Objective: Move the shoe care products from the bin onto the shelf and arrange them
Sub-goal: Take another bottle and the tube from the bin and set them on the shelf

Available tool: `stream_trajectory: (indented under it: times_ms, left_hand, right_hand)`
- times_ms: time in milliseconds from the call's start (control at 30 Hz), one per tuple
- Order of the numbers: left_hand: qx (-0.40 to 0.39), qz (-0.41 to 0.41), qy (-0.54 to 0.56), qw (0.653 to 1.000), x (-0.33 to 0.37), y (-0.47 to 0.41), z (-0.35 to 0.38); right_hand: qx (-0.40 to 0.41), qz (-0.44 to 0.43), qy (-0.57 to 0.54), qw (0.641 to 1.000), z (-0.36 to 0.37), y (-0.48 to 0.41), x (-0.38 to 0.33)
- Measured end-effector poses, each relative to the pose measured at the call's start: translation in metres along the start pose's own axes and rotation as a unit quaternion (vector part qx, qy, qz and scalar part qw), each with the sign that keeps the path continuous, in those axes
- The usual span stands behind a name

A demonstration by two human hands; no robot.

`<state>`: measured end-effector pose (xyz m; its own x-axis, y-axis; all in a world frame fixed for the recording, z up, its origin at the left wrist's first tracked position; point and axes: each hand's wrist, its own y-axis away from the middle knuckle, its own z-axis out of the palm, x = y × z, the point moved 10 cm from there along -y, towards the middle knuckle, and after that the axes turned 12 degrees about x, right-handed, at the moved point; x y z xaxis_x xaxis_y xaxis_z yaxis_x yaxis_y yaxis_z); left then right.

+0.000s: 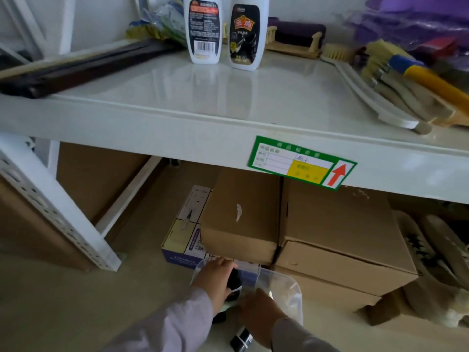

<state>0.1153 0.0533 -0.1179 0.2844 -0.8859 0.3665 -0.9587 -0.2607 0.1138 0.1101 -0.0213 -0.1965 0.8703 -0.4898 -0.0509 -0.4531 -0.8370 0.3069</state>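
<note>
Two white shoe polish bottles point(204, 29) point(246, 34) stand upright side by side at the back of the white shelf point(177, 97). Down on the floor sits a clear plastic bin point(286, 288). Both my hands reach into it. My left hand point(215, 280) wraps around a black bottle point(234, 279) inside the bin. My right hand point(261, 313) is lower in the bin with its fingers curled down; what it touches is hidden. Another black product with a white band point(241, 340) lies at the bin's near end.
Brushes point(396, 80) lie on the shelf's right side, a wooden brush point(294, 39) behind the bottles, and dark long bars point(83, 67) on the left. Cardboard boxes point(330, 237) fill the space under the shelf. A green price tag point(302, 162) hangs on the shelf edge.
</note>
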Motion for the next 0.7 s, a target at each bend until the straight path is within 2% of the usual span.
stream_trajectory:
  times_ms: [67,233,300,367,500,633,700]
  left_hand:
    - [-0.007,-0.002,0.002,1.000,-0.001,0.001,0.001]
    - [-0.013,-0.009,0.013,1.000,-0.001,0.001,0.000]
    - [-0.015,-0.007,0.009,1.000,0.000,0.002,-0.001]
    - [-0.015,-0.009,0.007,1.000,0.000,0.002,-0.001]
    - [-0.011,-0.015,0.009,1.000,0.000,0.005,-0.005]
    - [0.005,-0.023,0.029,0.999,-0.001,0.009,-0.016]
    - [0.014,-0.018,0.037,0.999,0.003,0.013,-0.027]
  right_hand:
    - [0.001,-0.046,0.036,0.998,0.004,0.000,-0.005]
    - [-0.024,-0.078,0.090,0.993,-0.006,0.005,0.003]
    - [-0.006,-0.112,0.115,0.987,-0.018,0.010,0.002]
    - [0.011,-0.122,0.092,0.988,-0.030,0.014,0.004]
    - [0.027,-0.112,0.051,0.992,-0.052,0.022,0.005]
    - [-0.005,-0.062,-0.009,0.998,-0.064,0.030,0.016]
    - [0.009,-0.040,-0.020,0.999,-0.077,0.033,0.023]
